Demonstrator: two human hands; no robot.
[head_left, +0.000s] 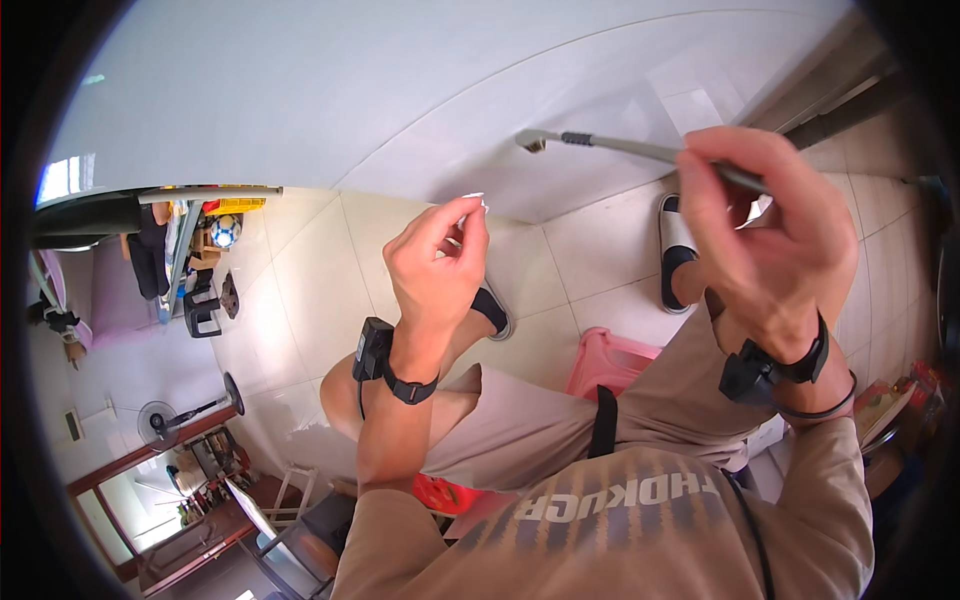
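My right hand (pixel 770 215) is closed around the handle of a slim grey tool (pixel 630 147). It has a dark ribbed collar and a small angled head, whose exact kind I cannot make out. The tool's head points left, in front of a glossy white panel (pixel 480 145). To the left, my left hand (pixel 437 255) pinches a small white scrap (pixel 477 196) between thumb and fingertips, below the panel's lower edge. The two hands are apart, both raised over my lap.
A pink plastic stool (pixel 612 360) is under me, above pale floor tiles (pixel 520 265). Dark slanted bars (pixel 850 110) stand at the far right. At left are a standing fan (pixel 160 424), a ball (pixel 225 231) and another person (pixel 150 245). Black devices are strapped on my wrists.
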